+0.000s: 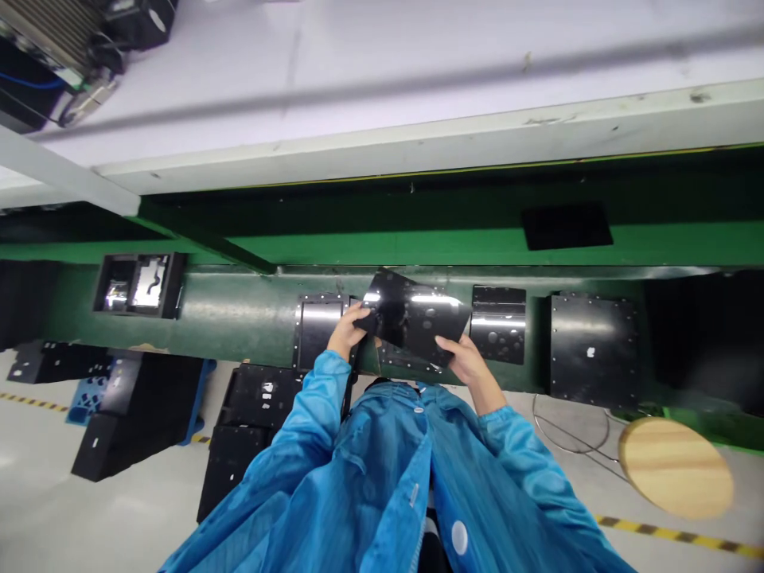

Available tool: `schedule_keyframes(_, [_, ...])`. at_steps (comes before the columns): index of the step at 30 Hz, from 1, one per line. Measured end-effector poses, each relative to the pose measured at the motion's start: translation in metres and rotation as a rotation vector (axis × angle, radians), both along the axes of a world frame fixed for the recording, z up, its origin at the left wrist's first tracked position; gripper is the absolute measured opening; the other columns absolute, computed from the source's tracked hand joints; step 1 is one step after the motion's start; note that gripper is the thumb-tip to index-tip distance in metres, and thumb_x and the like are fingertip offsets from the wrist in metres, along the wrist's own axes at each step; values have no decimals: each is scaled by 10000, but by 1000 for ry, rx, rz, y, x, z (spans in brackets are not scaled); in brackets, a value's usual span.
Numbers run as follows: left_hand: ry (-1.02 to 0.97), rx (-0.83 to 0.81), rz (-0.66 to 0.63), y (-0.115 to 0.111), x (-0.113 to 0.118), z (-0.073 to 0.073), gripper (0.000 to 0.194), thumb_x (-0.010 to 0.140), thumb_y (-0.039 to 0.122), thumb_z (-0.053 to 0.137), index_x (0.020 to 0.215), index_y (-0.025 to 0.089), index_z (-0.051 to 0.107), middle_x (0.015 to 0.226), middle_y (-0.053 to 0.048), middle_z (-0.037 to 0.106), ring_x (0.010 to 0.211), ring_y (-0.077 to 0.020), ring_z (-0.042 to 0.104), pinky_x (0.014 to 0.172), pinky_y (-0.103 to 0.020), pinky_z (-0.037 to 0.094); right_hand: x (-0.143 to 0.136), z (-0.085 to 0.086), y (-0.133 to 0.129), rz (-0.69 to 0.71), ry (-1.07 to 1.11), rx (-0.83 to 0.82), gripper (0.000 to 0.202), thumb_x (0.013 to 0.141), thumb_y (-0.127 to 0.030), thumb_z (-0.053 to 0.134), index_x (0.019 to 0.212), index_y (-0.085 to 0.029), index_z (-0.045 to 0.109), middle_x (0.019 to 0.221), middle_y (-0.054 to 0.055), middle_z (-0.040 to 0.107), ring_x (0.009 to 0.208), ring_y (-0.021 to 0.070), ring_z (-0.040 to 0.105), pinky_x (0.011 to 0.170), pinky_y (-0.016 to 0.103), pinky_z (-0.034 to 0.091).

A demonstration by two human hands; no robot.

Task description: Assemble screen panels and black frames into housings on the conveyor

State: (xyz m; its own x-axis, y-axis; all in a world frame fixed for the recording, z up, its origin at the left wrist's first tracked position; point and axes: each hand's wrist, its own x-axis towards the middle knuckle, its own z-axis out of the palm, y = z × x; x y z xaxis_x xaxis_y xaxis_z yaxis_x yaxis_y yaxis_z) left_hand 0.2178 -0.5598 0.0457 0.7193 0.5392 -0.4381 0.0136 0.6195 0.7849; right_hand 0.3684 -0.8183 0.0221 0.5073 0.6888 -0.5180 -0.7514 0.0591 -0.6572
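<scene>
Between my two hands is a glossy black panel [411, 310], tilted, with round marks on its surface and a bright reflection across it. My left hand [348, 328] grips its left end, and my right hand [465, 358] pinches its lower right corner. Under and to the left of it, on the green bench, lies a black frame [319, 318] with small holes or screws along its rim. To the right rests another black panel [498, 325] with similar round marks. The part beneath the held panel is mostly hidden.
A flat black box [594, 350] sits farther right on the green bench [239, 318]. An open black case [140, 285] stands at left. Black boxes [263, 398] are stacked on the floor. A white shelf edge [418, 143] runs above; a wooden stool [674, 468] stands right.
</scene>
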Motion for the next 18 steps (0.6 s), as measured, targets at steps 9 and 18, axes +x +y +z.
schedule_keyframes(9, [87,-135,62,-85,39,-82,565,760,536,945,1149,189,727,1168,-116,801,1278,-332,712,1113,-488,561,-87,-64,-2,-180,140,-175,424,684,-473,997,930,-225,757,952,81,827,954,292,792,840,419,659])
schedule_keyframes(18, [140,-327,-161,-31,56,-96,426,786,365,960,1028,127,701,991,-146,805,1051,-295,798,1032,-462,617,-42,-92,-41,-222,-121,-343,533,567,-564,1021,907,-224,790,906,25,766,775,161,656,669,270,575])
